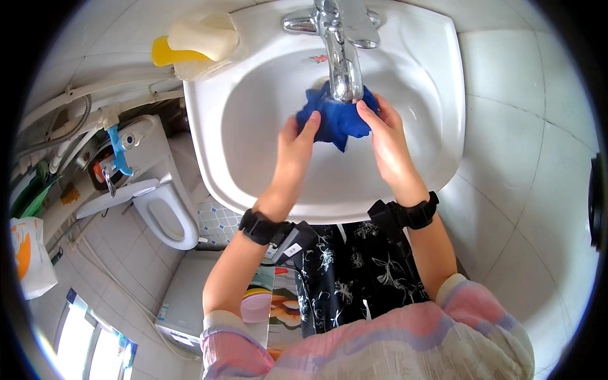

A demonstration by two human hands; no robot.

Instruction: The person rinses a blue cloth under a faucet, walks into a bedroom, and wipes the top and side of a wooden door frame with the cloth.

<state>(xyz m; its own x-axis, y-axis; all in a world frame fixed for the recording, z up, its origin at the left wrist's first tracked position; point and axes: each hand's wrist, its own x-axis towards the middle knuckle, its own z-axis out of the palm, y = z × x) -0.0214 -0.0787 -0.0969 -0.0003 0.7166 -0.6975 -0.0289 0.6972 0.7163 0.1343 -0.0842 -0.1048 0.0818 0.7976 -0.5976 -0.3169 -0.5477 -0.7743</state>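
Note:
A blue cloth (pixel 339 118) is stretched between my two hands, right under the spout of a chrome faucet (pixel 344 71). My left hand (pixel 297 142) pinches its left side, thumb on top. On the other side my right hand (pixel 387 135) grips the cloth's right edge, its thumb close to the spout's mouth. Both hands are over the bowl of a white washbasin (pixel 256 156). The spout covers part of the cloth, and whether water is running is hard to tell.
At the basin's back left corner are a yellow item (pixel 178 52) and a cream soap-like block (pixel 204 35). A tiled wall (pixel 503 123) rises close on the right. To the left stand a toilet (pixel 166 218) and pipes (pixel 109 114). Black devices (pixel 289 242) are strapped to both wrists.

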